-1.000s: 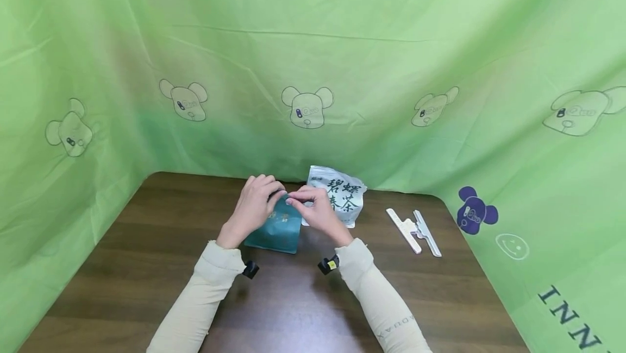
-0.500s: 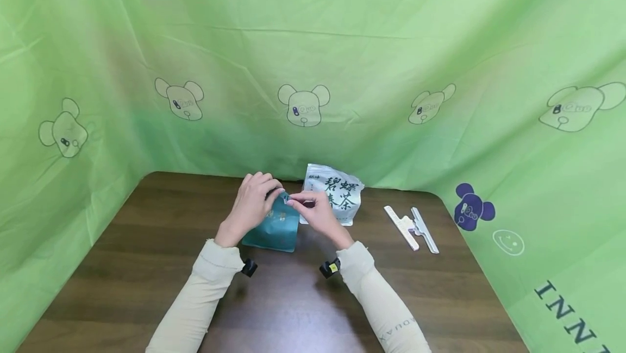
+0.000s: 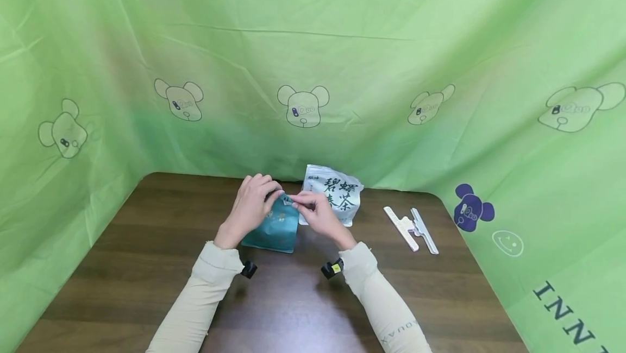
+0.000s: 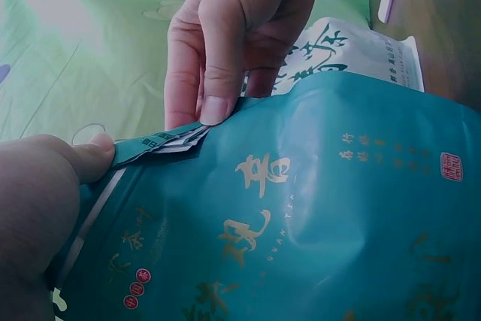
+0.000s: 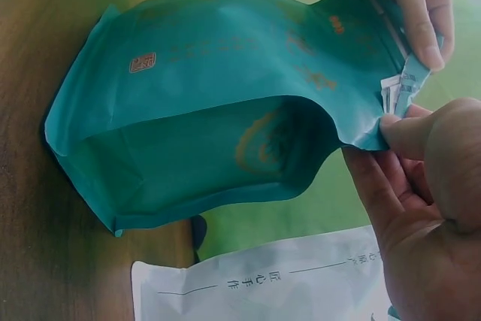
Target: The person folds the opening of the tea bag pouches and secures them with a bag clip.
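A teal tea bag [image 3: 274,228] with gold lettering stands on the table, its top edge between both hands. My left hand [image 3: 254,201] pinches the top near its left end, thumb on the near side. With thumb and fingers, my right hand [image 3: 315,209] pinches the same edge towards the right corner. Between the two grips, a turned-over strip [image 4: 161,143] of the top edge shows creased pale layers with print. The bag's side gusset [image 5: 188,155] faces the right wrist view. Behind the right hand stands a white tea bag [image 3: 342,184] with large dark characters.
Two bag clips lie at the right of the brown wooden table [image 3: 146,266]: a pinkish-white clip [image 3: 402,229] and a pale blue-grey clip [image 3: 425,232], touching near their middles. A green cloth [image 3: 303,43] with mouse-head prints hangs around the back and sides.
The pale printed strip at the teal bag's top has come into sight between the hands. My right fingertips have shifted slightly right along the edge; the left hand keeps its grip.
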{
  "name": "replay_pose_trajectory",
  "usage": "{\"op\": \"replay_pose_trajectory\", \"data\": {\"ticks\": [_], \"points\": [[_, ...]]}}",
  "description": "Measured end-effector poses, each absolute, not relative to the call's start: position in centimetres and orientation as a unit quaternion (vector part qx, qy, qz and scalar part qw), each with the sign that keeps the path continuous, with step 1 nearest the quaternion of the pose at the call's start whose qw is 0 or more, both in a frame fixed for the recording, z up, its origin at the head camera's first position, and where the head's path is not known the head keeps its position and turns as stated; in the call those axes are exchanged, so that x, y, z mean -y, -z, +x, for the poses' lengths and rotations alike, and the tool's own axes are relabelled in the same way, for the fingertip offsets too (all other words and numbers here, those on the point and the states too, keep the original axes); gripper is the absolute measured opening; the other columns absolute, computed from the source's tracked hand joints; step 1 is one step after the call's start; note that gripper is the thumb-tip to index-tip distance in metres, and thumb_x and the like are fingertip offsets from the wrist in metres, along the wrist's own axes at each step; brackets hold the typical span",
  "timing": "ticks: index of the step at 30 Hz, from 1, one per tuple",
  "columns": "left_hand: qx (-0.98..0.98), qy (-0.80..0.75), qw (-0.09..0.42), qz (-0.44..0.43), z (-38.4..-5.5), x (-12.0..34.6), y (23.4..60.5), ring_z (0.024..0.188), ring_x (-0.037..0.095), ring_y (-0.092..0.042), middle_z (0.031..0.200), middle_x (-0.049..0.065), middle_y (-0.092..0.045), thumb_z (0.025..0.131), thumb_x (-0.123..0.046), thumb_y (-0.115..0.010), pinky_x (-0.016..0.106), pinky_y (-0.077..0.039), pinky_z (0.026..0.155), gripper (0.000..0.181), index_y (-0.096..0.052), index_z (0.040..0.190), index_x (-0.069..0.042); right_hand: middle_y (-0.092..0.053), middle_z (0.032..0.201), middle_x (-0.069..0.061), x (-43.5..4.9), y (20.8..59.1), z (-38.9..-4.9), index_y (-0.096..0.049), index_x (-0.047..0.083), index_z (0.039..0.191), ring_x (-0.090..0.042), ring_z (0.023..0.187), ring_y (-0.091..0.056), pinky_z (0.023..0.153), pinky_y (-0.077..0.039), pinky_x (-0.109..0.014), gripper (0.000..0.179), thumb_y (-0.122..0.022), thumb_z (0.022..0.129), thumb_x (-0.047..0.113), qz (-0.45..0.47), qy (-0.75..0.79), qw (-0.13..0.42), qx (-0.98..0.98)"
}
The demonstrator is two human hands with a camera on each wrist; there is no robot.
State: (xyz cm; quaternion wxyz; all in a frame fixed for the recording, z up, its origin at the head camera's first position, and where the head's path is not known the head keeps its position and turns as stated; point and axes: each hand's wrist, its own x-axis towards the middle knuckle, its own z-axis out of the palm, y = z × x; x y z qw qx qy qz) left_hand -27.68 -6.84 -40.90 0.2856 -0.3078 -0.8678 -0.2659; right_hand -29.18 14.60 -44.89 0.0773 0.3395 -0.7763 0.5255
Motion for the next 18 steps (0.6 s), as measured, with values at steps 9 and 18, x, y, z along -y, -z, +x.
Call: {"op": "replay_pose_trajectory", "data": {"ticks": [9,18], "points": [[0.868,0.271,0.279,-0.308,-27.6,6.7,40.8,0.076,0.019,-0.05,0.085,-0.001,-0.065,0.098,-0.019,-0.069,0.035,-0.036,0.074,0.01,-0.075,0.094,-0.012,-0.072,0.103,-0.021,-15.0,45.1,-28.9,-0.071,-0.008,0.12,-0.016,0.087,-0.066,0.078,-0.057,-0.025,0.026,-0.063,0.095,-0.007,0.329,-0.531,0.08,0.777],[0.868,0.271,0.284,-0.304,-27.8,6.7,40.8,0.077,0.02,-0.052,0.084,-0.001,-0.065,0.098,-0.018,-0.069,0.036,-0.037,0.074,0.009,-0.075,0.095,-0.012,-0.071,0.117,-0.024,-16.8,44.4,-27.5,-0.071,-0.009,0.118,-0.038,0.108,-0.069,0.092,-0.056,-0.046,0.024,-0.065,0.095,-0.005,0.313,-0.505,0.095,0.799]]}}
